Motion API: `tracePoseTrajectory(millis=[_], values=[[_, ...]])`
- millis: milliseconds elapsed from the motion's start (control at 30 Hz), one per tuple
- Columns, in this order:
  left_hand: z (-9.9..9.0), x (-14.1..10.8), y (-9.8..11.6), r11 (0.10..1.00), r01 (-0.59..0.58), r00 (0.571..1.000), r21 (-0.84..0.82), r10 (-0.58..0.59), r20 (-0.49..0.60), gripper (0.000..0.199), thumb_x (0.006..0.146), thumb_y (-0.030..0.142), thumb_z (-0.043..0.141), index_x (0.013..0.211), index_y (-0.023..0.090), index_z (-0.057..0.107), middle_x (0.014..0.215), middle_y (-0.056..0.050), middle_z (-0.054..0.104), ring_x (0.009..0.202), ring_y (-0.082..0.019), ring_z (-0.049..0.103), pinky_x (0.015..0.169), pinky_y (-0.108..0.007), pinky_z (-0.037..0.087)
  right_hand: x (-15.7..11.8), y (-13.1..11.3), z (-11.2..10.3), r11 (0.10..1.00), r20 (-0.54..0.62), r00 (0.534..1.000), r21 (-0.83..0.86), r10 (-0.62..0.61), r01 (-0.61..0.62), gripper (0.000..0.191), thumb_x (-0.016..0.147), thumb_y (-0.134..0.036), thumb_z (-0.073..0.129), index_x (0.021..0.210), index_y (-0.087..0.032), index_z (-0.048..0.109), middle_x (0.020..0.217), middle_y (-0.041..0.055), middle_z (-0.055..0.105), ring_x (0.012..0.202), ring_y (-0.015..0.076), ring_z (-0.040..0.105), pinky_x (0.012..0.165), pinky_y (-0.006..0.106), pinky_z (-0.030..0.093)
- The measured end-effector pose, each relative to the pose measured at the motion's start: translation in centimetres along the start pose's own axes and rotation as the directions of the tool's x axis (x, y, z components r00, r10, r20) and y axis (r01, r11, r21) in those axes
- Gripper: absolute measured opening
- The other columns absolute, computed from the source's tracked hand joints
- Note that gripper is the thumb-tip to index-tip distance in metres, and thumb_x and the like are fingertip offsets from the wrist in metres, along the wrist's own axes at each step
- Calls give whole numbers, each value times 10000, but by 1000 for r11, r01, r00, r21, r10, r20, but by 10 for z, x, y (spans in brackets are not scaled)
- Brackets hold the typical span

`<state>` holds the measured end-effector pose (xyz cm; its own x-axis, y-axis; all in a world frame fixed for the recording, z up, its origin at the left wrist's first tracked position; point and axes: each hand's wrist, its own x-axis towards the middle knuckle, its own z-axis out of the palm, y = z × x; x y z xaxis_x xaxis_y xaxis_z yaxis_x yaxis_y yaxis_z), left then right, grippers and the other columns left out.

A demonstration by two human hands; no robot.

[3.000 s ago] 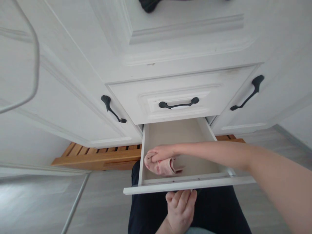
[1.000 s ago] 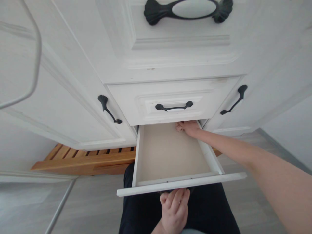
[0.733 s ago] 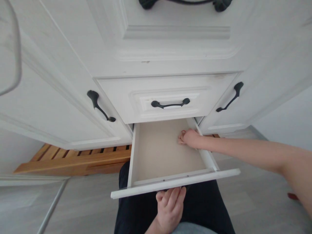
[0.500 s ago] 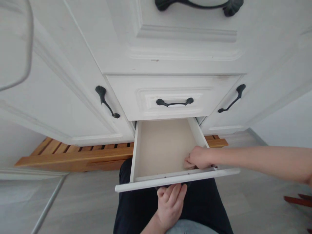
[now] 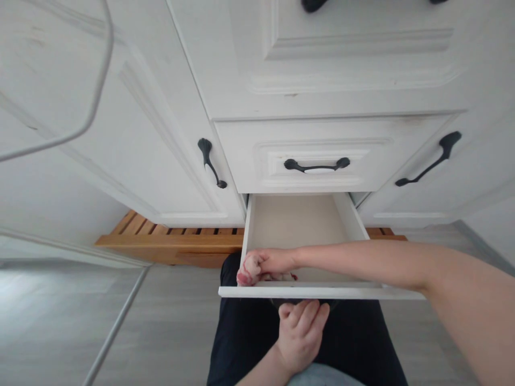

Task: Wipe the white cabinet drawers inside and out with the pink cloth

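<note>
A pulled-out white drawer [image 5: 248,228] sits low in the cabinet, over my knees. My left hand [image 5: 301,335] is below its front panel [image 5: 322,292], fingers curled up onto the dark handle [image 5: 277,303], which is mostly hidden. Inside, at the front left corner, my right hand [image 5: 276,261] is closed on a crumpled white-and-red cloth [image 5: 250,268]. Part of the cloth trails right along the inner side of the front panel. My right forearm crosses over the drawer and hides some of its floor.
Above is a shut drawer with a dark handle [image 5: 317,165]. Cabinet doors with dark handles flank it, left [image 5: 211,163] and right [image 5: 430,160]. A slatted wooden bench [image 5: 169,246] runs beneath the cabinet. A white cable [image 5: 96,96] hangs at upper left.
My right hand has moved from the drawer's right front corner to its left front corner, where the cloth now shows. My left hand stays at the handle. The view has shifted left.
</note>
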<state>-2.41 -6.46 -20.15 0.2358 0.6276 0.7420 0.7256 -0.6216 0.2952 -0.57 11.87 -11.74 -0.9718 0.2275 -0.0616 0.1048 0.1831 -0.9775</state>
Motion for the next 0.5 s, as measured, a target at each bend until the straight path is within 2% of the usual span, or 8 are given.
tracePoseTrajectory(millis=[100,200,267,333,433,500], values=[[3,-4,-2,1000,-24,1000,4,24,12,419,868,148,642,1280,213,685,1082,-25,767,995,-161,644,828,-355,355,-11,10,3,1000,139,990,-17,7,-5,188,828,-98,534,669,-186,484,884,39,638,853,145,592,765,274,474],[7,-7,-4,1000,-31,1000,4,31,-5,388,882,135,632,1251,228,707,1045,-31,774,958,-164,642,817,-353,344,-31,16,-8,989,128,989,-135,81,-63,87,824,-143,604,746,-170,574,922,26,673,859,143,582,785,271,450],[8,-8,-5,999,-34,999,7,34,-2,367,895,132,621,1234,236,717,1035,-29,778,937,-162,641,812,-353,344,-37,19,-16,963,106,984,-244,145,-115,23,802,-172,657,816,-178,639,877,2,678,859,152,574,791,274,424],[7,-9,-5,999,-38,999,9,38,14,348,914,141,610,1230,239,717,1037,-24,782,934,-161,643,801,-357,344,-40,20,-23,924,103,972,-343,213,-167,76,774,-198,694,849,-206,686,815,-23,669,833,156,565,763,270,397],[6,-9,-5,999,-41,999,25,40,33,313,941,164,596,1217,239,723,1012,-18,789,924,-162,644,774,-366,337,-55,16,-34,865,135,935,-442,327,-238,104,757,-258,719,860,-245,722,781,-50,667,759,138,555,679,252,358],[6,-10,-5,999,-35,999,35,34,33,294,948,171,601,1203,243,730,997,-13,793,911,-162,640,769,-371,335,-82,12,-42,816,145,893,-488,426,-310,153,714,-270,742,867,-258,736,760,-63,666,710,126,556,628,243,338]])
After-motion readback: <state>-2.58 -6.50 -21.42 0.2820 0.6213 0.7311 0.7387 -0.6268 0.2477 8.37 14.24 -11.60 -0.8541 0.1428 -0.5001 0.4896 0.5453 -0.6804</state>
